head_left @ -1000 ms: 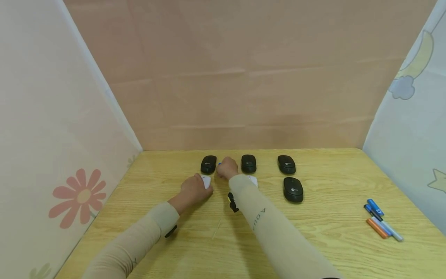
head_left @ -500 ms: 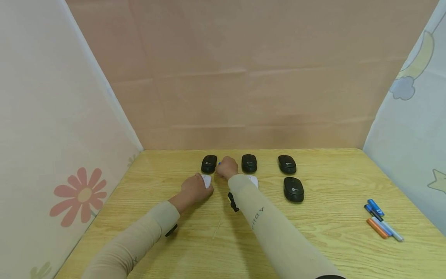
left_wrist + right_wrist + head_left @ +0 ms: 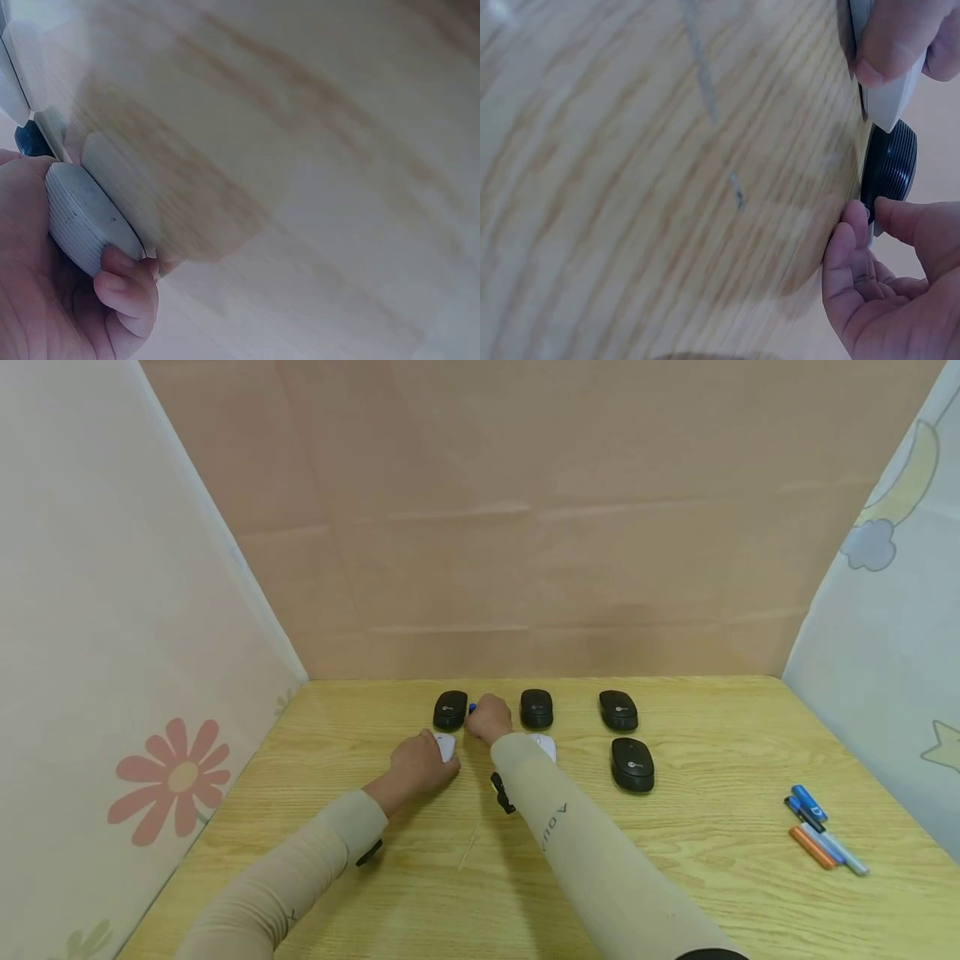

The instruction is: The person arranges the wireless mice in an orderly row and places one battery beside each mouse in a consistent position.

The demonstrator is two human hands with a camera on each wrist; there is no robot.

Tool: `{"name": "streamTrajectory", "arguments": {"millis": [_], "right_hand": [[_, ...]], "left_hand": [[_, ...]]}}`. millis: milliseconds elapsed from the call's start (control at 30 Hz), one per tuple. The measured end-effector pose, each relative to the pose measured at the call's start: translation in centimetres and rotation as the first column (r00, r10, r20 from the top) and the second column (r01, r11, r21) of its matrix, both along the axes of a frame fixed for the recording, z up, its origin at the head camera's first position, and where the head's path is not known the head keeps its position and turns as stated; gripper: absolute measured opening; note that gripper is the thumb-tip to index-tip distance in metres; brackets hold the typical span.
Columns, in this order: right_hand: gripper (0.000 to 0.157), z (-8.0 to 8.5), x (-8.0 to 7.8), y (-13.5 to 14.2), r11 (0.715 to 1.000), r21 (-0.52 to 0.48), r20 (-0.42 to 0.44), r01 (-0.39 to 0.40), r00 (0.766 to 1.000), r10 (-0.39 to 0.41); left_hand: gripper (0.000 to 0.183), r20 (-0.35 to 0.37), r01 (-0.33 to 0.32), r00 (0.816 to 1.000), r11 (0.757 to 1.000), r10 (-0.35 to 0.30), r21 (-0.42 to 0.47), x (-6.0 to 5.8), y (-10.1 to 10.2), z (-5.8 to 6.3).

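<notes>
My left hand (image 3: 423, 762) grips a white computer mouse (image 3: 446, 747) on the wooden table; in the left wrist view its fingers curl at the end of the ribbed side of that mouse (image 3: 84, 217). Slightly farther off and to the right, my right hand (image 3: 489, 721) pinches a slim marker, mostly hidden, whose blue end (image 3: 472, 707) pokes out past the fingers. A black mouse (image 3: 451, 710) lies just left of that hand, another black mouse (image 3: 536, 708) to its right. In the right wrist view, thumb and fingertips (image 3: 889, 214) meet right by a black mouse (image 3: 894, 161).
A second white mouse (image 3: 545, 746) is partly covered by my right sleeve. Farther right lie two more black mice, one at the back (image 3: 618, 711) and one nearer (image 3: 632, 765). Several pens and markers (image 3: 813, 835) are grouped at the table's right side. Fabric walls border the table.
Both hands stay almost where they were, with the left still on the white mouse. Slightly more of the blue end shows beyond my right hand.
</notes>
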State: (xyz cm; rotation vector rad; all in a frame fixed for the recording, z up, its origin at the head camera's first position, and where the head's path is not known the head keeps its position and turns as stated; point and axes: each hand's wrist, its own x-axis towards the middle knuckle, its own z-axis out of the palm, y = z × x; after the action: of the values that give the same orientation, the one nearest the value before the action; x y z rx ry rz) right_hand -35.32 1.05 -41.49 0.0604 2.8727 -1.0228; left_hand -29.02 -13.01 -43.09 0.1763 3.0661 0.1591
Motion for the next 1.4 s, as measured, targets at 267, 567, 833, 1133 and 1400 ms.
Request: {"name": "streamTrajectory", "arguments": {"millis": [267,567,833,1133,1400], "right_hand": [[0.03,0.1,0.1,0.2,0.999,-0.047,0.016,0.001,1.0,0.0],[0.036,0.0,0.0,0.2,0.999,-0.033,0.0,-0.023,1.0,0.023],[0.035,-0.2,-0.1,0.2,0.999,-0.044,0.014,-0.011,1.0,0.012],[0.039,0.3,-0.1,0.8,0.995,-0.075,-0.045,-0.061,0.997,0.058],[0.041,4.7,0.8,2.5,0.99,-0.104,-0.056,-0.1,0.994,0.095]], "left_hand": [[0.058,0.002,-0.001,1.0,1.0,0.001,-0.004,0.0,0.1,0.1],[0.058,0.01,-0.006,1.0,1.0,0.006,0.015,0.1,0.0,0.1],[0.057,0.018,-0.003,1.0,1.0,0.003,0.014,0.1,0.0,0.2],[0.058,0.015,-0.011,1.0,1.0,0.011,-0.004,0.1,0.1,0.1],[0.059,0.015,0.006,1.0,1.0,-0.006,-0.009,0.2,0.1,0.2]]}}
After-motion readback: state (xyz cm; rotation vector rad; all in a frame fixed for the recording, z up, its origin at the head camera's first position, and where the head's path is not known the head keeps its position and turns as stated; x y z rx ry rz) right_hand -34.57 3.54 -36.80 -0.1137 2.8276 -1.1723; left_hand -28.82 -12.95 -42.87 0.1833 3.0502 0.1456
